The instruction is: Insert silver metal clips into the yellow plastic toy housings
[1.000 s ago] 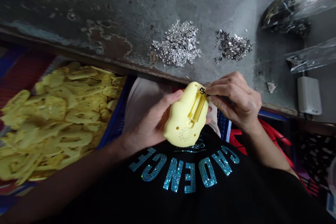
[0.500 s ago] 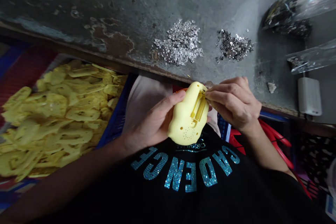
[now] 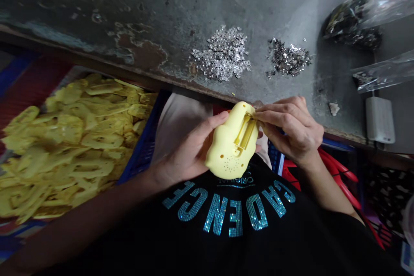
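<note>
My left hand [image 3: 190, 148] is closed round a yellow plastic shell [image 3: 223, 161], thumb along its left edge. The shell has small screw holes, a cluster of speaker holes at its lower end and an open battery compartment [image 3: 245, 133]. My right hand [image 3: 291, 125] is pinched at the upper right end of that compartment. Whatever sits between its fingertips is too small and too hidden to name. On the metal table beyond lie a pile of small silvery metal plates [image 3: 224, 54] and a smaller pile of darker metal bits [image 3: 290, 57].
A blue basket [image 3: 142, 146] on the left holds many yellow plastic shells [image 3: 77, 138]. Clear plastic bags with metal parts [image 3: 352, 21] lie at the right, near a white box-like device [image 3: 381, 120]. The table's edge [image 3: 200, 90] runs just beyond my hands. Red plastic [image 3: 339, 172] shows at lower right.
Both hands keep nearly the same place on the yellow shell. My right fingertips have shifted very slightly at the compartment's end. The camera view has tilted a little.
</note>
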Available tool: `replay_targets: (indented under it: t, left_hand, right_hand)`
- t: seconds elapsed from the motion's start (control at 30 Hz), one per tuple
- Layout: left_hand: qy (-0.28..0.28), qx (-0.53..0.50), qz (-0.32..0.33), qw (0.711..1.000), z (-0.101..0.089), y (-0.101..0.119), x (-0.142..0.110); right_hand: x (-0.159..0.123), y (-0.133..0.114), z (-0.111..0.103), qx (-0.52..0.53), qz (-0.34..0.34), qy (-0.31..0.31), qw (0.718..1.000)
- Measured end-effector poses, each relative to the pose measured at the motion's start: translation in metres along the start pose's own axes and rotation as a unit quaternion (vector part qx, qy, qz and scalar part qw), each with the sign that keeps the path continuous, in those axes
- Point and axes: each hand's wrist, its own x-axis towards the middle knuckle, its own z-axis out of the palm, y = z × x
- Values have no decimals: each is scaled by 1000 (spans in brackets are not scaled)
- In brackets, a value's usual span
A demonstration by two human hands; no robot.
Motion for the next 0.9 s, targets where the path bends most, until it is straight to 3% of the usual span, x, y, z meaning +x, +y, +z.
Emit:
replay_targets:
  t: [0.33, 0.4, 0.47, 0.57, 0.7, 0.9]
  left_hand:
    - [41, 10, 14, 999, -5, -3, 2]
    - [39, 5, 11, 999, -8, -4, 2]
    - [57, 7, 22, 998, -8, -5, 2]
    - [103, 34, 62, 992, -8, -6, 0]
    - [130, 123, 133, 975, -11, -9, -4]
    - [75, 216, 133, 964, -28, -10, -23]
  right_hand:
    - [-1, -3, 5, -95, -47, -22, 994]
    - [0, -3, 5, -64, -16, -14, 998]
    - [5, -2, 2, 12, 57, -20, 998]
    - [16, 2, -5, 140, 159, -98, 972]
    - [27, 8, -10, 192, 182, -172, 949]
    - [25, 5, -3, 266, 226, -134, 927]
